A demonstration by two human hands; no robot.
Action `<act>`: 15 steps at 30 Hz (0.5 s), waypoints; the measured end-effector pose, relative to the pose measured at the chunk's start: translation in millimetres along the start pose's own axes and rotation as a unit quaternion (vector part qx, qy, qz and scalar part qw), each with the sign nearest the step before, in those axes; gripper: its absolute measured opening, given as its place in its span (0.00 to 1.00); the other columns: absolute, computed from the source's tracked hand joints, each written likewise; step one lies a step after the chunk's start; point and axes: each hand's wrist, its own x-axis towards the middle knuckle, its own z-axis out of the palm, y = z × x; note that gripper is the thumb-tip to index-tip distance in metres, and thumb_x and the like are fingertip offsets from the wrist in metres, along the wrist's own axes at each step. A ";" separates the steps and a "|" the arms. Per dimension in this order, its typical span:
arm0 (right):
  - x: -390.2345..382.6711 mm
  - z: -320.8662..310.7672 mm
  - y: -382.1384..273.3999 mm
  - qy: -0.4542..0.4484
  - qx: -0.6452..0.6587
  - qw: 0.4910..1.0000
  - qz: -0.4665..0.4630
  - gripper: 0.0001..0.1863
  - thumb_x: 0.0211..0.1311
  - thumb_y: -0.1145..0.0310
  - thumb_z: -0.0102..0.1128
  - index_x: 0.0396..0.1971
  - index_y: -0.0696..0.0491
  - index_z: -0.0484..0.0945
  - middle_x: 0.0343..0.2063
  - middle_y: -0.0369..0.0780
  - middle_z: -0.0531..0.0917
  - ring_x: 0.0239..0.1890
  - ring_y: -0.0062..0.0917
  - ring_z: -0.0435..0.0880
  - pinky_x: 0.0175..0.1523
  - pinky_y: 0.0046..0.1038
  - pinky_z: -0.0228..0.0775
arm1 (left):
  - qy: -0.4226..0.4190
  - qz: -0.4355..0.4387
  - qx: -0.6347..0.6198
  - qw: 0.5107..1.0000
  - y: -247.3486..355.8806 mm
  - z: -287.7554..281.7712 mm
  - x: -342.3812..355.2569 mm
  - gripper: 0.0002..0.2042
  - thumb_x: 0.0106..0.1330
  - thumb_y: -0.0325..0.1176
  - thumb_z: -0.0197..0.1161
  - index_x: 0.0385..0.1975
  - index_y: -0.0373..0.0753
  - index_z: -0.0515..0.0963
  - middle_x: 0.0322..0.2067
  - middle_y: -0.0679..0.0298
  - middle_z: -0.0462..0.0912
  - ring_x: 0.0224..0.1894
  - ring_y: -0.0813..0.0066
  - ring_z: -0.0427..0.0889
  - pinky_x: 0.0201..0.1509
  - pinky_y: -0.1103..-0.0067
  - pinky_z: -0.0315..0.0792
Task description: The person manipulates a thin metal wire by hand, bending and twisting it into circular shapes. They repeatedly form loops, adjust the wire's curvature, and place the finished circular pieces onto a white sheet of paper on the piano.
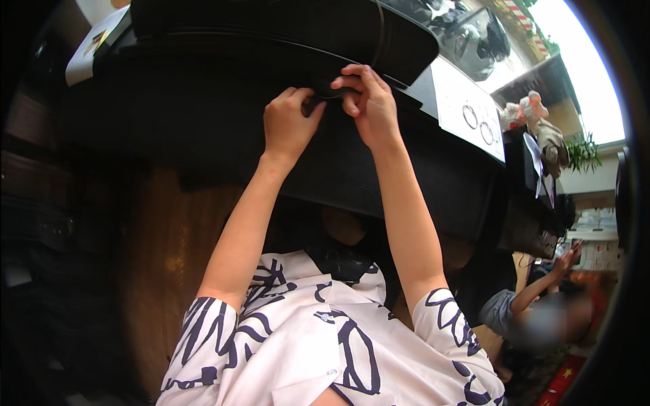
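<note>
Two hands meet at one small spot: left hand [290, 125] and right hand [365, 101], both raised w/ arms stretched up from the lower edge. Right thumb & forefinger are pressed together, pinching a small dark band or strap [328, 91] at the front edge of the black stack [284, 30]. Left fingers are curled in tight, knuckles up, pulling at the same band from the other side; can't tell exactly how much of it the left has, since the fingers hide it.

Band sits right between the two hands, at the lip of the black stack, which rests on a dark shelf [203, 101].

Doing it well, I'd judge: keep both pinches close together so the band stays taut, work w/ fingertips not whole fist, & keep wrists steady so the stack doesn't shift off the edge. Black on black gives poor contrast, so go by feel as much as sight.

Outward: white card w/ two rings [474, 111] to the right, wood panel [169, 257] below the shelf, patterned white sleeves [318, 345]. Another person [535, 311] sits lower right, arm raised; well apart.
</note>
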 end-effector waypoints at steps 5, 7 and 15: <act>2.8 12.5 -3.4 -0.025 0.015 1.000 -0.002 0.19 0.78 0.59 0.44 0.44 0.58 0.79 0.41 0.46 0.86 0.16 0.13 0.70 0.22 0.14 0.63 | -0.006 0.037 0.102 0.994 6.3 3.7 12.7 0.07 0.58 0.35 0.70 0.31 0.39 0.84 0.28 0.59 0.84 0.31 0.56 0.85 0.33 0.67 0.77; -0.5 15.4 -5.9 -0.007 -0.026 1.000 -0.017 0.18 0.76 0.60 0.49 0.48 0.59 0.79 0.44 0.45 0.86 0.17 0.14 0.75 0.23 0.13 0.66 | 0.001 0.039 0.103 0.994 3.4 6.0 12.5 0.06 0.61 0.34 0.68 0.31 0.38 0.84 0.28 0.59 0.84 0.30 0.56 0.85 0.33 0.66 0.76; -53.5 -53.3 -28.2 0.234 -0.142 0.945 -0.176 0.10 0.62 0.69 0.65 0.37 0.61 0.84 0.31 0.43 0.88 0.19 0.18 0.83 0.21 0.17 0.70 | 0.021 0.075 0.114 0.990 10.5 15.7 12.1 0.04 0.60 0.26 0.69 0.28 0.34 0.82 0.24 0.58 0.81 0.20 0.64 0.78 0.27 0.72 0.70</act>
